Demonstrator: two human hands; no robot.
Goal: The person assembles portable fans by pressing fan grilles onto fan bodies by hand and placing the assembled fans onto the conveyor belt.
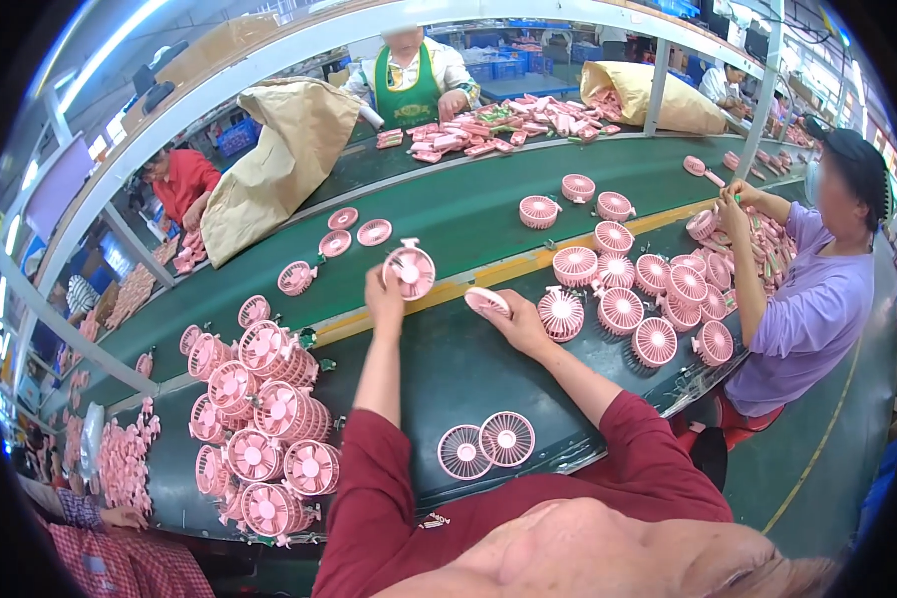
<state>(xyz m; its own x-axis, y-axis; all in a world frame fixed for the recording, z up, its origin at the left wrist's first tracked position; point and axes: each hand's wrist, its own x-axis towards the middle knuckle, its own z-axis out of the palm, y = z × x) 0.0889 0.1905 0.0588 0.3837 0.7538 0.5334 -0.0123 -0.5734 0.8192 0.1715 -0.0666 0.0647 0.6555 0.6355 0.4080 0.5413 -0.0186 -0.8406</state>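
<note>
Above the near strip of the bench, my left hand (382,301) is closed around a pink fan head (410,272), its open front showing. To its right, my right hand (520,325) grips a round pink grille cover (485,300), tilted and apart from the fan head. Two more pink grilles (464,453) lie overlapping on the bench close to my body. Stacked at my left are several pink fan heads (254,454) with their blades exposed. Further right sits a group of pink fan heads (622,311) with grilles facing up.
A green conveyor belt (448,209) runs beyond a yellow strip (508,264), carrying scattered fan parts. At right, a co-worker in a lilac shirt (817,279) handles a small part. Across the belt, a person in a green apron (406,85) stands behind piled pink handles (513,125) and a paper sack (284,149).
</note>
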